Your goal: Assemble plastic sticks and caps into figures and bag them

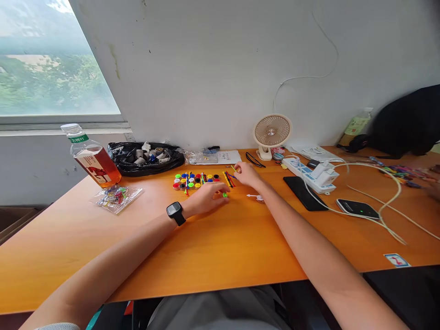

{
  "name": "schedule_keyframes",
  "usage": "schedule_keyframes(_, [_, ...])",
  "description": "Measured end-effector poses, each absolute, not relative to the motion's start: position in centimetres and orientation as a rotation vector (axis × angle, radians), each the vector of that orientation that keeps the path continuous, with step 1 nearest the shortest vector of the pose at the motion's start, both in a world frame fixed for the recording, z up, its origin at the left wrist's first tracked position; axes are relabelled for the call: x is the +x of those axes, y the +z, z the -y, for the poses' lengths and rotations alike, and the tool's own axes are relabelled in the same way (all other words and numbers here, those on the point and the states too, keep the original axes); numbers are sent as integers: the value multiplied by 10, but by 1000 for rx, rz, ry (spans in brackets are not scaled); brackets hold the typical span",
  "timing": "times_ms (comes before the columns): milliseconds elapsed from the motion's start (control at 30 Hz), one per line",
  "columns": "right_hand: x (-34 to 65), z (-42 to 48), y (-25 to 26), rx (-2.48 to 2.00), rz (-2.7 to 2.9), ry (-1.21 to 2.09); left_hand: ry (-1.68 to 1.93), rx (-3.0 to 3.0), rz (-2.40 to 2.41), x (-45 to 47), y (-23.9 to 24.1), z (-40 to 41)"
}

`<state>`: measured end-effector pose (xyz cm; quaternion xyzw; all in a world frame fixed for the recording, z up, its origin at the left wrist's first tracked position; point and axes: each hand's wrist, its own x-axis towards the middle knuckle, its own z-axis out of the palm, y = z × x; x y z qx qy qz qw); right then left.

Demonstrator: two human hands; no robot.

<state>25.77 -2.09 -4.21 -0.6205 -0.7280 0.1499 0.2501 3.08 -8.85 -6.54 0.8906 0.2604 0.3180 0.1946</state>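
My left hand (209, 198), wearing a black watch (175, 212) on its wrist, rests low over the table with thumb and fingers curled around a small bright green cap (225, 195). To its right, my right hand (246, 175) pinches a thin yellow stick (234, 168); most of the stick is hidden by the fingers. Several small round caps (176, 186) in red, green, yellow, blue and black stand in rows beyond my left hand, with coloured sticks (187, 185) lying across them. More red, yellow and black sticks (228, 179) lie between my hands. A white arrow-shaped piece (254, 196) lies beside my right forearm.
At left stand a tea bottle (92, 160) and a clear bag of small parts (117, 198). Behind are a black plastic bag (120, 160) and a fan (272, 133). A power strip (309, 175), a black phone (304, 193) and looping white cables (395, 183) occupy the right side.
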Motion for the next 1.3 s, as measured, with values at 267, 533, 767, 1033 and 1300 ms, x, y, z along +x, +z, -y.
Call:
schedule_keyframes(267, [257, 24, -53, -1687, 2144, 225, 766, 2748, -1009, 18, -71, 77])
schedule_keyframes(533, [254, 27, -58, -1650, 2241, 175, 796, 2856, -1045, 6, -66, 66])
schedule_keyframes(767, [245, 25, -63, -1587, 2282, 240, 723, 2861, -1166, 6, -61, 70])
schedule_keyframes(1033, [278, 26, -14, -1614, 2327, 346, 712, 2883, -1281, 3, -60, 67])
schedule_keyframes(1300, [328, 48, 22, -1914, 2672, 1106, 775, 2819, -1273, -3, -51, 62])
